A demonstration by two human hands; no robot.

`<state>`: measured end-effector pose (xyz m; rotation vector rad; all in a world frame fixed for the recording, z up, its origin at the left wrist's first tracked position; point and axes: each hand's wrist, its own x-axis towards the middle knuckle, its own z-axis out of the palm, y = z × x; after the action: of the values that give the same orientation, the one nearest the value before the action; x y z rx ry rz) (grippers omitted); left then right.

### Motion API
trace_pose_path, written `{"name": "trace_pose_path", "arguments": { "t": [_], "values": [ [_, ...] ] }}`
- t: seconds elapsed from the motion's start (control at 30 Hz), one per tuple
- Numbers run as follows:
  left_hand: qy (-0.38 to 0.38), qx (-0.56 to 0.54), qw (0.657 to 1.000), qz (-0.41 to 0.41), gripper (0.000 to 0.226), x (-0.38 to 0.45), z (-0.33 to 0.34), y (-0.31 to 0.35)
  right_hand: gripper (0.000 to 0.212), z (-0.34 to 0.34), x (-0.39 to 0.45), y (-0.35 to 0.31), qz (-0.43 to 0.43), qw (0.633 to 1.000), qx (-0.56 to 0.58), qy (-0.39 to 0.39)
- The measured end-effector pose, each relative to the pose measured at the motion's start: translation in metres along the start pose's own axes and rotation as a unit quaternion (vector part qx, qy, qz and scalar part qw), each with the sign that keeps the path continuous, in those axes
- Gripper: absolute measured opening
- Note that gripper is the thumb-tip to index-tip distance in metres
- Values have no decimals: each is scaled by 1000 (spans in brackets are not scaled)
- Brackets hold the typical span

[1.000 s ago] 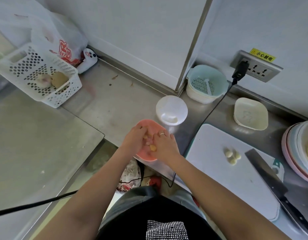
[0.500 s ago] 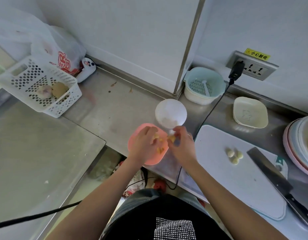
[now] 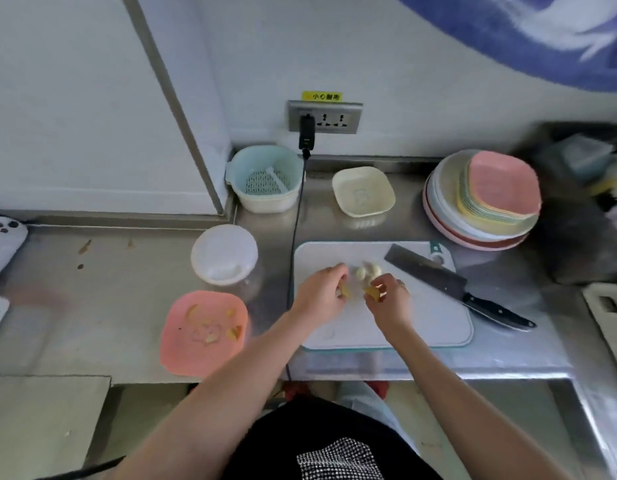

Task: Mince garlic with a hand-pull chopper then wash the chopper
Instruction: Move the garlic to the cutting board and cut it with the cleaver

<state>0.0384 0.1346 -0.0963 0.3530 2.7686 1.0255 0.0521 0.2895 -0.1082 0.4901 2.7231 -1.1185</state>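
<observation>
Both hands hover over the white cutting board (image 3: 421,327). My left hand (image 3: 321,294) pinches a small yellowish garlic piece, and my right hand (image 3: 390,299) pinches another one. Several peeled white garlic cloves (image 3: 368,271) lie on the board just beyond my fingers. The hand-pull chopper (image 3: 224,253), a clear round bowl with a white lid, stands on the steel counter left of the board. A pink square plate (image 3: 203,332) with several garlic skins sits in front of the chopper.
A cleaver (image 3: 452,285) lies across the board's right side. Behind stand a teal-and-cream strainer basket (image 3: 265,181), a cream square dish (image 3: 363,191) and a stack of plates (image 3: 484,199). A black cable (image 3: 295,244) runs from the wall socket (image 3: 325,116) over the counter edge.
Both hands moved from over the pink plate to the cutting board on its right, carrying garlic pieces. The view swung right, so the basket at the left has left the frame.
</observation>
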Motion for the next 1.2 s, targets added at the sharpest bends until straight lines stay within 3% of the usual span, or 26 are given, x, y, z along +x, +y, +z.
{"name": "trace_pose_path", "arguments": {
  "t": [0.23,0.37,0.5,0.63,0.7,0.83,1.0,1.1,1.2],
  "values": [
    [-55,-11,998,2,20,24,36,17,31,-18,10,33,55,997,44,17],
    [-48,-30,998,-5,30,24,46,8,28,-37,12,51,46,991,89,92],
    [1,-63,997,-39,39,20,47,2,33,-74,27,80,28,984,-59,164],
    [-54,105,993,7,84,27,49,11,52,-100,42,101,37,970,-234,50],
    [-65,171,981,62,93,31,54,17,60,-106,43,112,25,961,-275,3],
    [-66,153,986,28,83,32,57,22,60,-116,43,124,-13,949,-315,-27],
    [4,70,996,-57,67,20,57,18,57,-126,49,123,-62,923,-373,-66],
    [52,45,995,-78,38,10,60,18,55,-127,42,123,-87,916,-391,-32],
    [90,5,992,-91,29,6,64,26,50,-127,39,118,-101,931,-352,-7]
  ]
}}
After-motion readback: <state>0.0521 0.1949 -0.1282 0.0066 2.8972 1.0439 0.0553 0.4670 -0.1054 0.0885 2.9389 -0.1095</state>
